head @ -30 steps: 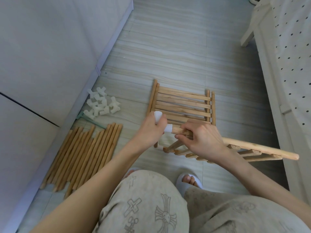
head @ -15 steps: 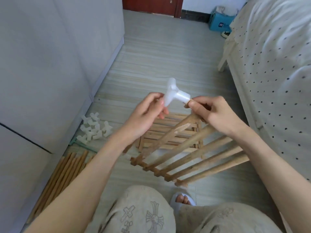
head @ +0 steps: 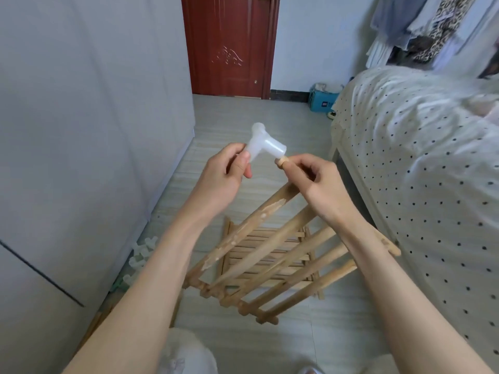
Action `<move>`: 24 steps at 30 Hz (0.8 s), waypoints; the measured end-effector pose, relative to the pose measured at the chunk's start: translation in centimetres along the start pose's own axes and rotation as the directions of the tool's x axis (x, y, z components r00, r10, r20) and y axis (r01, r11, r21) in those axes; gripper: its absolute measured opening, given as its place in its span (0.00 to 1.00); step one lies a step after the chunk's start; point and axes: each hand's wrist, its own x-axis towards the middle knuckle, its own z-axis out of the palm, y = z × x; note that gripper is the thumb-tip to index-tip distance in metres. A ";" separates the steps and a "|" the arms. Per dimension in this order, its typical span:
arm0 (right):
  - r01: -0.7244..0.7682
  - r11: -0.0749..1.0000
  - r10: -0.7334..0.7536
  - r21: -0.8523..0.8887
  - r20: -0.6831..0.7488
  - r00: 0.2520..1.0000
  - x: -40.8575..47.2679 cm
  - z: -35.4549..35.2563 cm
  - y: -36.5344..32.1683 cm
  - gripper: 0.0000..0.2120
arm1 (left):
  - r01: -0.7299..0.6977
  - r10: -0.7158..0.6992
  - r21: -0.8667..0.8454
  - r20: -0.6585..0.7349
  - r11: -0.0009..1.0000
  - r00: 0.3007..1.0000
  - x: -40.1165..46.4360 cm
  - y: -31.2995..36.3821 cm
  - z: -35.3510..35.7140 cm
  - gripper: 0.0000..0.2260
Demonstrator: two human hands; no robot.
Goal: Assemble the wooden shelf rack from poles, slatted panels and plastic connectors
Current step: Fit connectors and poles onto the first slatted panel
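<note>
Head view: left hand (head: 221, 179) now pinches the translucent white plastic T-connector (head: 263, 144) raised to the right hand (head: 316, 182)-gripped slatted wooden panel's (head: 270, 255) rail end, about to seat.

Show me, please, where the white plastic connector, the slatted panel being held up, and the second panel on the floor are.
white plastic connector (head: 266, 145), head view, on its translucent body
held slatted panel (head: 272, 248), head view, on a middle slat
floor panel (head: 266, 240), head view, on an upper slat

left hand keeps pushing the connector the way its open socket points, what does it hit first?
Most likely the wooden peg end pinched by the right hand. The connector in the left hand sits right at it; depth alignment unclear.
</note>
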 end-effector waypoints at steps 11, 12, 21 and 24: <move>0.039 0.999 -0.037 -0.028 0.064 0.997 -1.5 -1.4 3.1 0.09 | 0.109 -0.103 -0.058 0.102 0.992 0.989 -1.4 -1.8 3.4 0.12; 0.049 0.997 -0.046 -0.057 0.046 0.998 -1.5 -1.2 3.3 0.08 | 0.116 -0.107 -0.073 0.126 0.991 0.986 -1.6 -2.0 3.4 0.12; -0.029 0.999 0.029 0.015 -0.006 1.000 -1.2 -1.9 3.8 0.14 | -0.002 0.022 -0.115 0.172 0.993 0.985 -2.1 -1.5 4.0 0.09; -0.036 0.998 0.034 0.052 0.049 0.998 -1.4 -1.9 3.7 0.10 | 0.013 0.006 -0.093 0.196 0.996 0.981 -2.2 -1.8 4.0 0.08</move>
